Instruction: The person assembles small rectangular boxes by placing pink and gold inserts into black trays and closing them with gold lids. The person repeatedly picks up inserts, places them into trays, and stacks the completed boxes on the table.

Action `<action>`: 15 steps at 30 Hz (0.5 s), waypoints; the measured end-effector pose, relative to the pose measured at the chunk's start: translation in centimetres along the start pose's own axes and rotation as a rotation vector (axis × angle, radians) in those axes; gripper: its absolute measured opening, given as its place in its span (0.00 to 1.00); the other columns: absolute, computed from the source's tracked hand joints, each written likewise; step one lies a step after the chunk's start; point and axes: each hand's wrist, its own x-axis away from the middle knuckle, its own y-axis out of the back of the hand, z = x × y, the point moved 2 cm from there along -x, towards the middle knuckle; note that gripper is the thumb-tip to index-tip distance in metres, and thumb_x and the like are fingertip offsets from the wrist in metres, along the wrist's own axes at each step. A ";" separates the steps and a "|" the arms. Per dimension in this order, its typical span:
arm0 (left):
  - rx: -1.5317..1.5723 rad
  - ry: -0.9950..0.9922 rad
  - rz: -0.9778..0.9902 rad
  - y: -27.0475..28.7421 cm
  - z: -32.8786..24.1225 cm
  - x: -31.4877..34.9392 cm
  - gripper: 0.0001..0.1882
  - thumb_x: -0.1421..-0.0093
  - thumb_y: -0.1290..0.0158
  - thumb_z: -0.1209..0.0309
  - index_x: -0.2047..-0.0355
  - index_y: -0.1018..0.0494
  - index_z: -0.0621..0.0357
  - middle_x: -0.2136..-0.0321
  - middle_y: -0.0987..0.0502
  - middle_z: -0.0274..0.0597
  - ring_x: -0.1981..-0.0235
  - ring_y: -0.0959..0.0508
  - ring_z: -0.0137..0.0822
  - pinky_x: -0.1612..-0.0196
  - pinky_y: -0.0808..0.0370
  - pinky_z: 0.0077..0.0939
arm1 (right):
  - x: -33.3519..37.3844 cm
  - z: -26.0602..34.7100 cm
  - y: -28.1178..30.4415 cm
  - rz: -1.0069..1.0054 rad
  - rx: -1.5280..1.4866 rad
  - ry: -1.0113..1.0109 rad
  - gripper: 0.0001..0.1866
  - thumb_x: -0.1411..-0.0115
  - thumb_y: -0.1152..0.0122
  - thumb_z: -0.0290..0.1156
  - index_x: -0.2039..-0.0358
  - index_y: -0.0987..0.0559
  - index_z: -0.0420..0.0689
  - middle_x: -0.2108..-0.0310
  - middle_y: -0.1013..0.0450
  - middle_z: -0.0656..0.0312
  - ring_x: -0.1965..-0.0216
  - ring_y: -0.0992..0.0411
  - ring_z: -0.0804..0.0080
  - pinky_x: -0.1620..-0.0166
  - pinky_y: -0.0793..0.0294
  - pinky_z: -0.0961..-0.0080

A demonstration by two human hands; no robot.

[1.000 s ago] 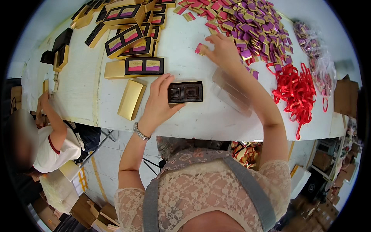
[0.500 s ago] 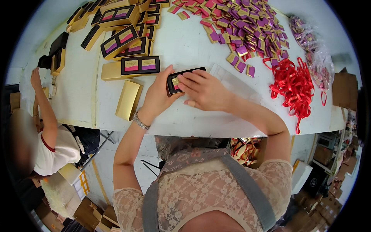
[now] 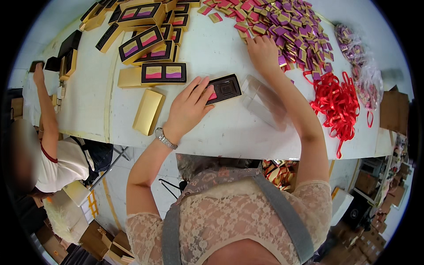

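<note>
My left hand (image 3: 187, 108) lies over the left end of a narrow black box tray (image 3: 227, 88), fingers across it and thumb along its near edge. Between the fingers shows a pink wrapped square (image 3: 212, 94); the tray's right compartment holds nothing. My right hand (image 3: 263, 53) reaches to the near left edge of a heap of small square wrapped pieces (image 3: 293, 33) in gold, pink and purple. Its fingers are slightly apart and bent down over the pieces, fingertips partly hidden. A clear plastic sleeve (image 3: 265, 104) lies under my right forearm. Left of the tray rests a gold box (image 3: 149, 111).
Filled black-and-gold boxes (image 3: 164, 73) stand stacked at the far left. Red ribbon loops (image 3: 336, 101) are piled at right, by a clear bag (image 3: 365, 73) of pieces. Another person's arm (image 3: 48, 108) reaches over the table's left end.
My right hand has left the tray and moved far and right to the heap. The tray has moved slightly right, its right compartment now uncovered. My left hand has turned further over the tray.
</note>
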 end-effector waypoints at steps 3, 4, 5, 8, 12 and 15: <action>-0.011 0.001 0.039 0.2 0.0 0.7 0.31 0.52 0.34 0.65 0.46 0.27 0.52 0.40 0.31 0.43 0.42 0.28 0.46 0.46 0.25 0.34 | -0.2 2.3 5.6 -0.206 -0.489 0.142 0.08 0.43 0.40 0.31 0.63 0.19 0.45 0.70 0.24 0.61 0.68 0.27 0.62 0.62 0.29 0.65; -0.013 -0.006 0.050 0.3 0.0 0.7 0.31 0.51 0.34 0.66 0.46 0.27 0.52 0.39 0.31 0.43 0.41 0.29 0.46 0.45 0.26 0.35 | 0.5 3.0 6.9 -0.066 -0.733 0.063 0.10 0.42 0.40 0.29 0.60 0.19 0.45 0.70 0.24 0.61 0.67 0.27 0.64 0.60 0.28 0.67; -0.027 -0.002 0.050 0.3 0.0 0.7 0.31 0.51 0.34 0.66 0.46 0.27 0.52 0.39 0.31 0.43 0.41 0.29 0.46 0.46 0.25 0.35 | 1.6 4.0 8.4 0.086 -0.973 -0.023 0.11 0.41 0.41 0.27 0.57 0.19 0.45 0.70 0.25 0.61 0.66 0.27 0.67 0.58 0.28 0.68; -0.070 -0.005 0.054 0.3 -0.2 0.7 0.31 0.52 0.34 0.65 0.46 0.27 0.52 0.39 0.31 0.41 0.40 0.30 0.44 0.47 0.25 0.35 | 3.2 6.2 9.6 0.448 -1.292 -0.268 0.14 0.39 0.43 0.24 0.52 0.20 0.44 0.68 0.26 0.62 0.63 0.28 0.71 0.57 0.28 0.72; -0.059 -0.001 0.058 0.4 -0.2 0.5 0.32 0.52 0.34 0.65 0.45 0.27 0.52 0.39 0.31 0.41 0.39 0.31 0.44 0.47 0.26 0.35 | 4.4 6.4 8.4 0.243 -0.992 0.032 0.18 0.44 0.36 0.27 0.51 0.19 0.47 0.59 0.25 0.62 0.60 0.27 0.67 0.56 0.28 0.69; -0.024 -0.005 0.067 0.3 0.0 0.6 0.31 0.50 0.35 0.64 0.44 0.28 0.53 0.38 0.33 0.42 0.38 0.32 0.45 0.45 0.28 0.37 | 4.6 6.3 8.8 0.030 -0.699 0.354 0.19 0.46 0.32 0.34 0.53 0.18 0.46 0.52 0.27 0.61 0.56 0.28 0.66 0.52 0.29 0.65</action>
